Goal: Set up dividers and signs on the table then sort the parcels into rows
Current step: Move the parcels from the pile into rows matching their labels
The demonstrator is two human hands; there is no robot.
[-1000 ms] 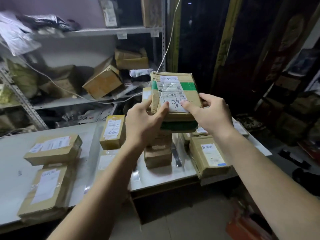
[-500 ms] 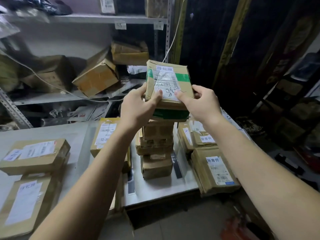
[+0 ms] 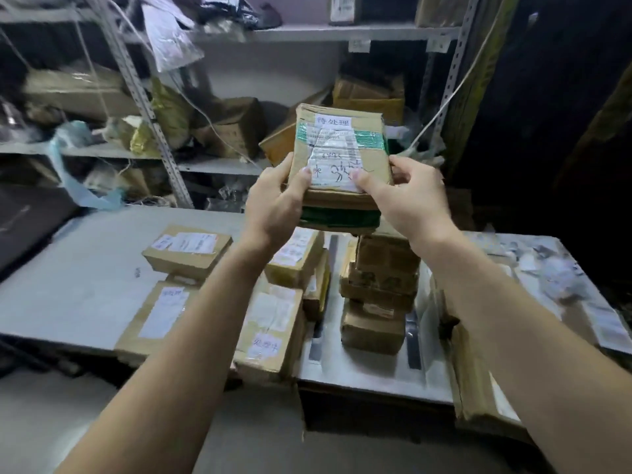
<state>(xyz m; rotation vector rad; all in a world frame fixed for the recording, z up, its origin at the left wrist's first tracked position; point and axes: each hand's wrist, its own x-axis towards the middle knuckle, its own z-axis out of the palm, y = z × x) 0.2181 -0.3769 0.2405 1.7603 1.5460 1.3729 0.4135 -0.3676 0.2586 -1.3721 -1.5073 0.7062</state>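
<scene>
Both hands, left (image 3: 273, 203) and right (image 3: 407, 196), gripped a taped parcel (image 3: 342, 155) by its sides, thumbs pressed on its label. It was raised above a stack (image 3: 379, 289) of boxes on the table (image 3: 78, 285). Other parcels lay left of the stack.

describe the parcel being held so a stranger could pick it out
Above the grey table, over the middle stack of boxes, the left hand and right hand lift one cardboard parcel. Only it has green tape and is off the table.
</scene>
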